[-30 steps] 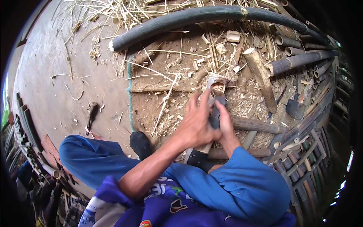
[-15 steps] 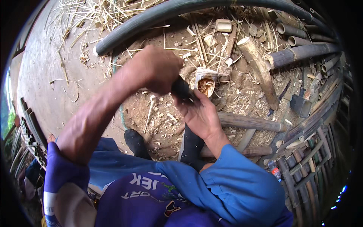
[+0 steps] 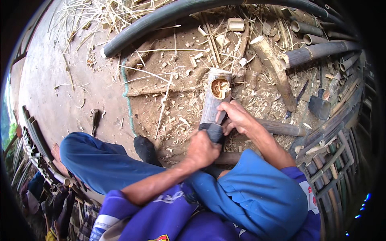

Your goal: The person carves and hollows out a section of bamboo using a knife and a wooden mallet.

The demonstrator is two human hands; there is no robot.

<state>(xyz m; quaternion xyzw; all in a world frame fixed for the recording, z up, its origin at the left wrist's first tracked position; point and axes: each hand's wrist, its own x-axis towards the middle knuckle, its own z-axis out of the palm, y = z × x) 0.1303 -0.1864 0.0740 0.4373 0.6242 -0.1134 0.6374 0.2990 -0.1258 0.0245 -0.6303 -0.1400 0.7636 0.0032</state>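
My left hand (image 3: 203, 149) is wrapped round the black grip of a tool (image 3: 214, 131), close to my knees. My right hand (image 3: 238, 116) pinches the front part of the same tool, near a bamboo tube. The tool's working end is mostly hidden by my fingers, so its exact kind cannot be told. The grey-brown bamboo tube (image 3: 210, 107) lies between my feet, pointing away from me. A round opening near its far end shows curled pale shavings (image 3: 220, 88) inside. Both hands are close together, over the near part of the tube.
A long dark bamboo pole (image 3: 169, 17) curves across the far side. Cut bamboo pieces (image 3: 313, 54) and a pale-ended pole (image 3: 275, 74) lie at right, near a dark flat blade (image 3: 319, 107). Chips and strips litter the ground. A small dark-handled object (image 3: 95, 120) lies at left.
Both hands have come down and nearer to me with the tool, from above the ground to the bamboo tube. My left arm has swung lower, uncovering more of the tube and ground.
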